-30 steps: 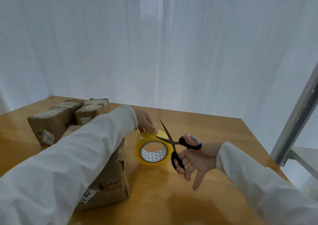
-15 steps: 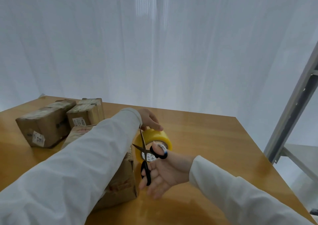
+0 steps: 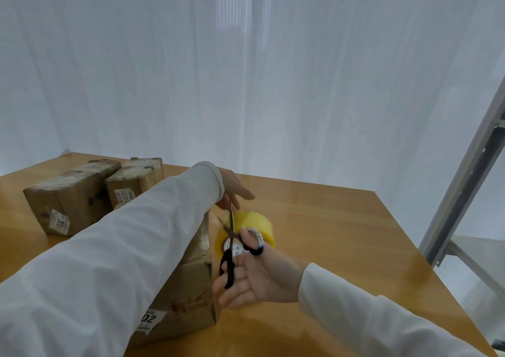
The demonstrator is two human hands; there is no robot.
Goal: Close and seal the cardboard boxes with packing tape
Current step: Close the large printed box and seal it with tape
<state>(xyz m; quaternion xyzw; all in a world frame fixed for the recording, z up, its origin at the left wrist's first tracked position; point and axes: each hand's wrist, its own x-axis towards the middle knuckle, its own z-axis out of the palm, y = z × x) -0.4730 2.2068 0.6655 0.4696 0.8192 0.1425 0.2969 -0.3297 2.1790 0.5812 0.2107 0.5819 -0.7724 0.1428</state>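
A worn cardboard box (image 3: 188, 288) lies on the wooden table (image 3: 341, 233), half hidden under my left sleeve. A yellow packing tape roll (image 3: 257, 224) stands on edge just right of the box. My left hand (image 3: 235, 190) reaches over the box, its fingertips curled down onto the tape at the top left of the roll. My right hand (image 3: 259, 274) grips black-handled scissors (image 3: 232, 247), thumb through one loop. The blades are slightly apart and point up into the gap between box and roll. Any tape strand there is too faint to see.
Two more taped cardboard boxes (image 3: 71, 195) (image 3: 136, 179) sit side by side at the back left of the table. A white curtain hangs behind. A grey metal frame (image 3: 464, 192) slants up past the table's right edge.
My right hand has swung the scissors from right of the roll to the gap between box and roll, blades now upright. The left hand has stayed at the roll's top.
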